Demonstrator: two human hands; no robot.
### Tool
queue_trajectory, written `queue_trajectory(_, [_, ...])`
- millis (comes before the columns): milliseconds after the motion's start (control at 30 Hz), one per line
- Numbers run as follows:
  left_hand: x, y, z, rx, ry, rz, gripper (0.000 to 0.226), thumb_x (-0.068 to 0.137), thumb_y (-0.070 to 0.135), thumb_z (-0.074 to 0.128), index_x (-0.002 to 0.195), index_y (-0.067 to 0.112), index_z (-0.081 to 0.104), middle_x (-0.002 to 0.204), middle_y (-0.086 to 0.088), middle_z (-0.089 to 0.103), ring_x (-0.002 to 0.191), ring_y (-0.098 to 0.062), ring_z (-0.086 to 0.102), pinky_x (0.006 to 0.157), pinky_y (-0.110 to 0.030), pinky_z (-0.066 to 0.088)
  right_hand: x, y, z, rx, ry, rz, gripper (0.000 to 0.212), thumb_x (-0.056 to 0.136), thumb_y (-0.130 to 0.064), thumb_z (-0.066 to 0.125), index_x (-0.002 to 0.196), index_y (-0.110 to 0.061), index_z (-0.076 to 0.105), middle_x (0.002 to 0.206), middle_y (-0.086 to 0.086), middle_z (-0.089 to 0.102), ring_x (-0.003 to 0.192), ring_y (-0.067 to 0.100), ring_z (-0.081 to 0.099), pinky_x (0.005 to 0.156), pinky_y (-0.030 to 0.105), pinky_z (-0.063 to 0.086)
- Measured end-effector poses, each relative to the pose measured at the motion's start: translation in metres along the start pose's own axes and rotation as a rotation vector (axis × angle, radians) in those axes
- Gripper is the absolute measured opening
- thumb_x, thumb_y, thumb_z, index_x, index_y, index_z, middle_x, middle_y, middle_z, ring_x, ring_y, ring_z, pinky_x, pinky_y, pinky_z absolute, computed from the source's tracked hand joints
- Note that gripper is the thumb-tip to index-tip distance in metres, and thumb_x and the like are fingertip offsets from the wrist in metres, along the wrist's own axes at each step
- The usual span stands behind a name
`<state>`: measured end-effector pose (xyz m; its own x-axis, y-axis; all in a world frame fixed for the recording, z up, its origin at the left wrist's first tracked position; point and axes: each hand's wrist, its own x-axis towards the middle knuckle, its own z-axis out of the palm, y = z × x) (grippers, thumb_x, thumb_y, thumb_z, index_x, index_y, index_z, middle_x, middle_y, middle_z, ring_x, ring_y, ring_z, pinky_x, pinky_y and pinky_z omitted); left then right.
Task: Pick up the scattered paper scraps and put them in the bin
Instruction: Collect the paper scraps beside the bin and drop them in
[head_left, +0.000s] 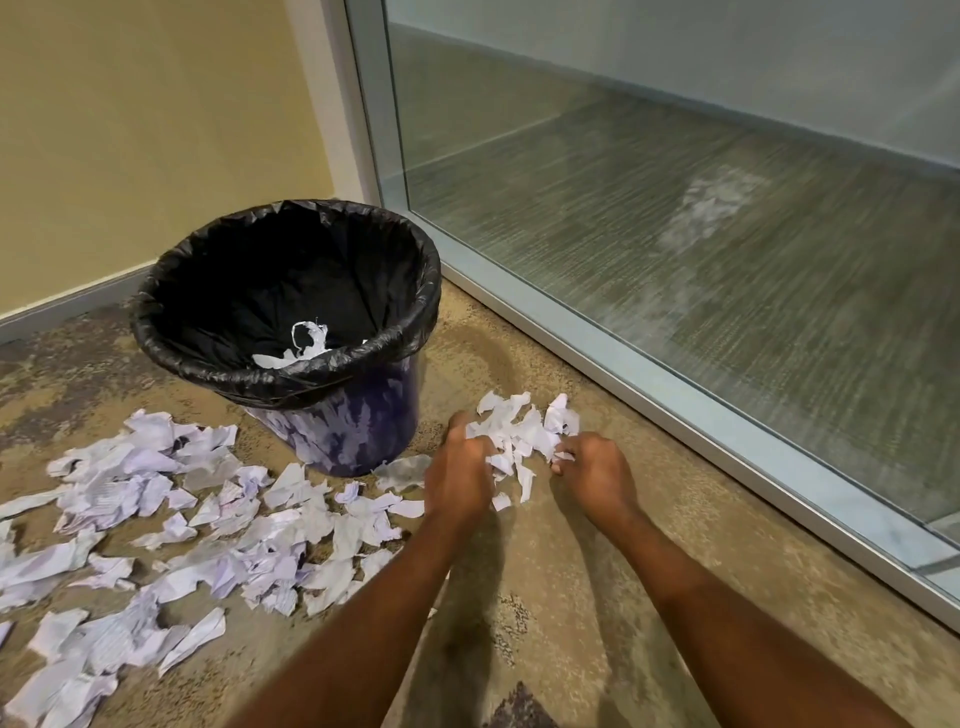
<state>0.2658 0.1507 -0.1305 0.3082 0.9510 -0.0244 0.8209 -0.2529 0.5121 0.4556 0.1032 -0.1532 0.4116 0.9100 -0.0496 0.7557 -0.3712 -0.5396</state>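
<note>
Gathering a small heap of paper scraps (524, 434) between them on the carpet (545, 597), the left hand (460, 475) and right hand (597, 467) each had a clenched grip on scraps, the black-lined bin (291, 306) standing just beyond the left hand.

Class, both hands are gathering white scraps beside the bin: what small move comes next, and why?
Probably lift the white paper scrap bunch pinched between left hand and right hand toward the black-lined purple bin, close at left.
</note>
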Motion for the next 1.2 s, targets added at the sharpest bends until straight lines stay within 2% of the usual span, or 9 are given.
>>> queue_trajectory(100, [0.01,0.001,0.001,0.021,-0.038,-0.047,0.014,0.097,0.004,0.07,0.106,0.012,0.076,0.158,-0.007,0.047,0.124,-0.022,0.065,0.088,-0.025,0.053,0.003,-0.002,-0.007,0.011,-0.027,0.073,0.012,0.084,-0.023,0.08,0.077,-0.023,0.07,0.071,-0.007,0.068,0.07,0.019,0.068,0.061,0.033,0.052])
queue_trajectory(167, [0.014,-0.001,0.005,0.007,-0.061,-0.091,0.015,0.098,0.003,0.067,0.103,0.014,0.076,0.127,-0.009,0.069,0.111,-0.025,0.069,0.089,-0.035,0.06,0.008,-0.004,-0.011,0.067,-0.02,0.104,0.021,0.08,-0.027,0.087,0.083,-0.025,0.067,0.077,-0.007,0.068,0.075,0.02,0.067,0.061,0.033,0.047])
queue_trajectory(267, [0.018,-0.003,0.008,0.009,-0.057,-0.099,0.021,0.097,-0.002,0.06,0.104,0.013,0.073,0.104,-0.009,0.072,0.097,-0.028,0.07,0.082,-0.04,0.06,0.017,-0.013,-0.022,0.133,-0.025,0.077,0.035,0.074,-0.024,0.093,0.092,-0.025,0.063,0.083,-0.011,0.065,0.077,0.017,0.063,0.065,0.035,0.045])
queue_trajectory(467, [0.022,-0.006,0.013,-0.022,-0.058,-0.083,0.017,0.099,0.002,0.059,0.107,0.014,0.069,0.107,-0.011,0.073,0.098,-0.031,0.069,0.078,-0.037,0.053,0.057,-0.016,-0.026,0.008,-0.134,0.02,0.049,0.065,-0.034,0.1,0.096,-0.029,0.063,0.109,-0.003,0.063,0.11,0.023,0.06,0.076,0.035,0.046])
queue_trajectory(600, [0.023,-0.009,0.014,-0.084,-0.067,-0.077,0.021,0.101,0.005,0.059,0.118,0.017,0.061,0.113,-0.013,0.072,0.104,-0.034,0.068,0.082,-0.041,0.055,0.067,-0.012,-0.023,-0.128,-0.284,0.013,0.115,0.06,-0.044,0.101,0.156,-0.029,0.039,0.155,0.014,0.035,0.148,0.036,0.029,0.11,0.048,0.041])
queue_trajectory(667, [0.026,-0.008,0.014,-0.088,-0.095,-0.093,0.038,0.101,0.002,0.057,0.132,0.02,0.047,0.122,-0.015,0.07,0.11,-0.035,0.067,0.089,-0.045,0.057,0.069,-0.014,-0.021,-0.188,-0.347,-0.024,0.128,0.062,-0.042,0.101,0.165,-0.034,0.025,0.163,0.013,0.026,0.153,0.04,0.02,0.116,0.054,0.036])
queue_trajectory(833, [0.05,-0.008,0.018,-0.074,-0.271,-0.099,0.096,0.099,0.01,0.058,0.167,0.021,-0.008,0.158,-0.023,0.047,0.137,-0.043,0.053,0.112,-0.052,0.047,0.079,-0.017,-0.013,-0.209,-0.387,-0.111,0.112,0.066,-0.032,0.099,0.161,-0.034,0.04,0.153,0.005,0.037,0.14,0.034,0.036,0.109,0.047,0.042])
queue_trajectory(1067, [0.065,-0.013,0.019,-0.083,-0.291,-0.102,0.054,0.093,0.023,0.064,0.143,0.017,0.043,0.13,-0.013,0.066,0.119,-0.037,0.064,0.1,-0.041,0.053,0.077,-0.021,0.004,-0.138,-0.332,-0.23,0.065,0.078,-0.014,0.087,0.139,-0.019,0.064,0.128,0.004,0.054,0.12,0.027,0.054,0.096,0.036,0.049])
queue_trajectory(1200, [0.057,-0.01,0.02,-0.148,-0.235,-0.108,0.037,0.094,0.029,0.062,0.13,0.021,0.062,0.12,-0.006,0.074,0.111,-0.031,0.07,0.095,-0.036,0.056,0.06,-0.03,0.017,-0.008,-0.264,-0.26,0.019,0.081,-0.022,0.081,0.094,-0.027,0.068,0.099,0.0,0.061,0.091,0.019,0.061,0.075,0.031,0.049])
